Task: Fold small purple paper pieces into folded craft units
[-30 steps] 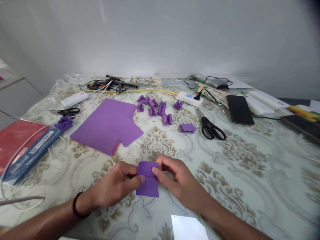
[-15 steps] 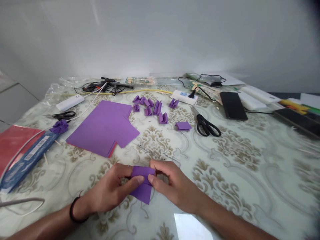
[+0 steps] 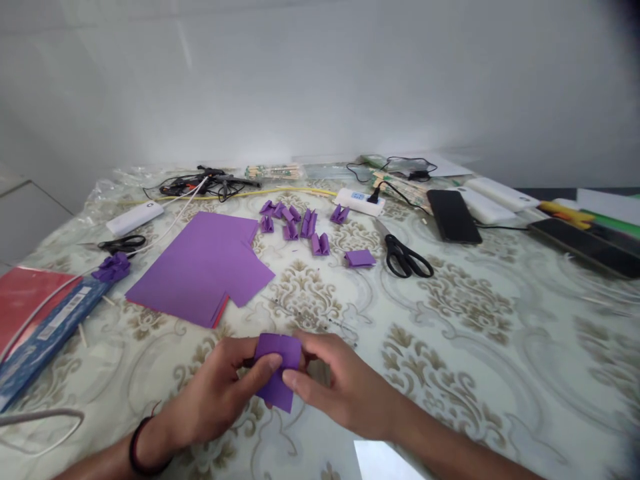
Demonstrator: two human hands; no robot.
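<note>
At the far left I log a red packet [image 3: 35, 300] with a blue packet [image 3: 55, 340] along its right side, lying on the patterned tablecloth [image 3: 530, 400]. A crumpled purple piece [image 3: 112, 267] sits at the blue packet's upper end, just in front of small scissors [image 3: 127, 245]. Behind these I find a white box [image 3: 135, 218]. Next is a stack of purple sheets [image 3: 195, 267], with red showing at its near edge; tangled black cables [image 3: 213, 181] lie beyond it.

At near centre, my left hand [image 3: 215, 387] has the purple paper slip [image 3: 289, 355] pinched, thumb flat on its face and fingers behind, with no gap on the paper. My right hand [image 3: 345, 387] grips the same slip from its right side, thumb on the lower face; its fingertips are hidden behind the paper. The slip is tilted and lies between both hands, in front of the stack.

Beyond, I record a cluster of folded purple pieces [image 3: 309, 223], a white power strip [image 3: 359, 201], and one flatter folded piece [image 3: 360, 258] near black-handled scissors [image 3: 405, 258]. Further right lies a black phone [image 3: 454, 217].
</note>
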